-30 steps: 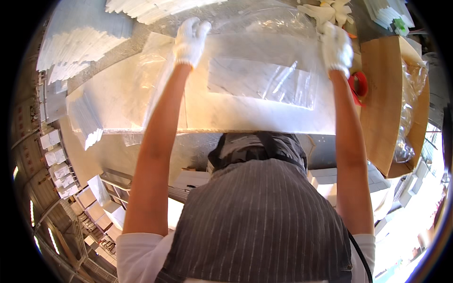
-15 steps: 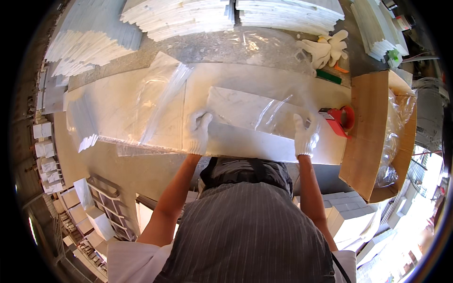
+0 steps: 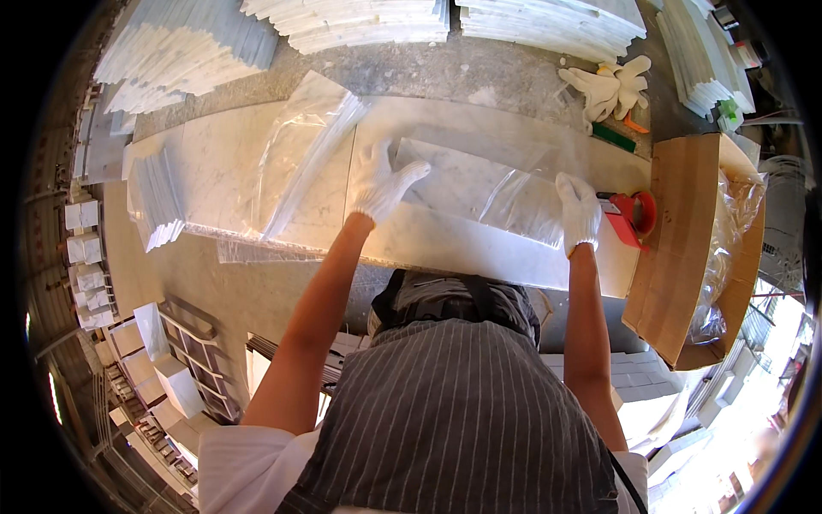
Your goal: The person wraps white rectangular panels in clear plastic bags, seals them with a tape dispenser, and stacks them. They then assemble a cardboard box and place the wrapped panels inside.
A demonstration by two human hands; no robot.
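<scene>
A long pale marble tile in a clear plastic bag lies slanted on the stone worktop in front of me. At its left end is my left hand in a white knitted glove, thumb spread away from the fingers and reaching over the tile's edge. My right hand, gloved alike, is at the opposite end, its fingers drawn together on the bag's loose film; the fingertips are partly hidden. Left of them rests a pile of flat clear plastic bags. A red tape dispenser lies just right of my right hand.
Several thin marble strips are stacked at the worktop's left end. White gloves and a green bar lie at the far right. A cardboard box holding plastic film stands at the right edge. Tall tile stacks line the back.
My left hand has moved farther away over the worktop, its thumb now spread across the tile's end. The right hand has shifted slightly away and its fingers have closed in. The whole view has shifted a little.
</scene>
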